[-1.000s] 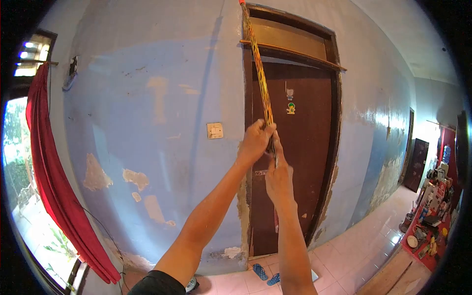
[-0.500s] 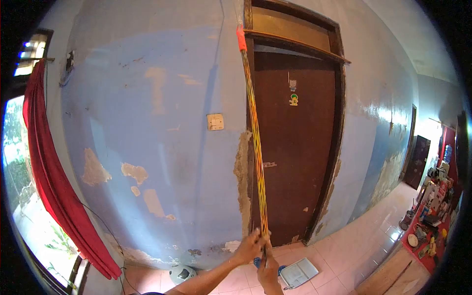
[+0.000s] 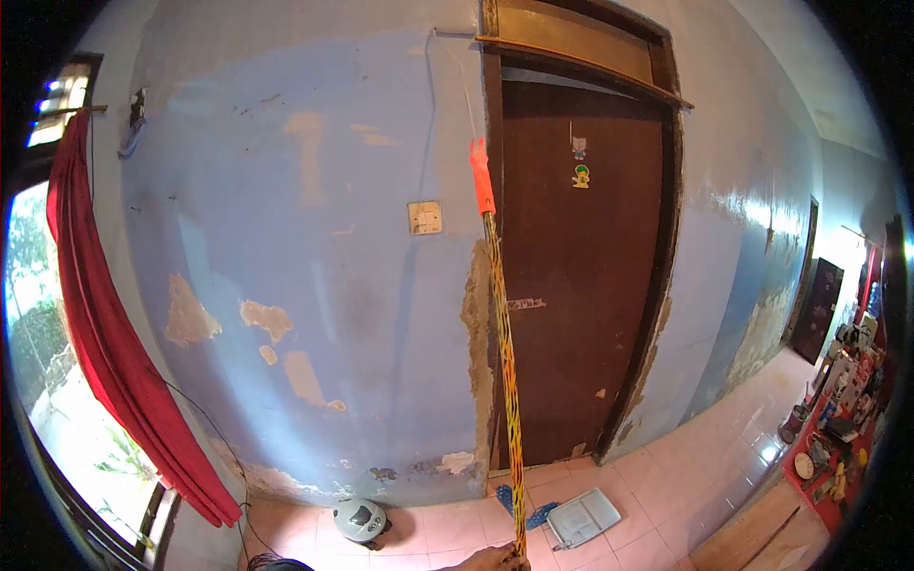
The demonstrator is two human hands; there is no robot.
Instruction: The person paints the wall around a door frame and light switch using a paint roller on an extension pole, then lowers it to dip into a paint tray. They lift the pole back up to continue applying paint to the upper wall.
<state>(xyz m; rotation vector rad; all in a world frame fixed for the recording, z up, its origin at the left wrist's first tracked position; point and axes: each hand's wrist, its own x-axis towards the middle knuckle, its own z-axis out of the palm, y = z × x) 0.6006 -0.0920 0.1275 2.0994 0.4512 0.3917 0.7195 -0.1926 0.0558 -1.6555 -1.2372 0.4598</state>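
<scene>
A paint roller with an orange handle (image 3: 484, 181) is fixed on a long yellow-and-black striped pole (image 3: 507, 371). Its thin wire frame rises to the roller sleeve (image 3: 455, 34), up by the top left corner of the door frame. At the bottom edge my left hand (image 3: 490, 558) is closed round the lower part of the pole, only partly showing. My right hand does not show. On the floor by the pole lies a grey paint tray (image 3: 584, 519), beside a blue patterned thing (image 3: 541, 515) partly behind the pole.
A brown door (image 3: 581, 285) stands shut behind the pole. Left of it, a light switch (image 3: 425, 218) sits on the peeling blue wall (image 3: 352, 276). A grey helmet (image 3: 360, 521) rests on the floor. A red curtain (image 3: 114, 333) hangs at left; a cluttered red table (image 3: 824, 476) stands at right.
The pole and its orange handle have come down, and the roller sleeve has entered view. My hands have sunk toward the bottom edge, the right one out of sight. The view has shifted slightly.
</scene>
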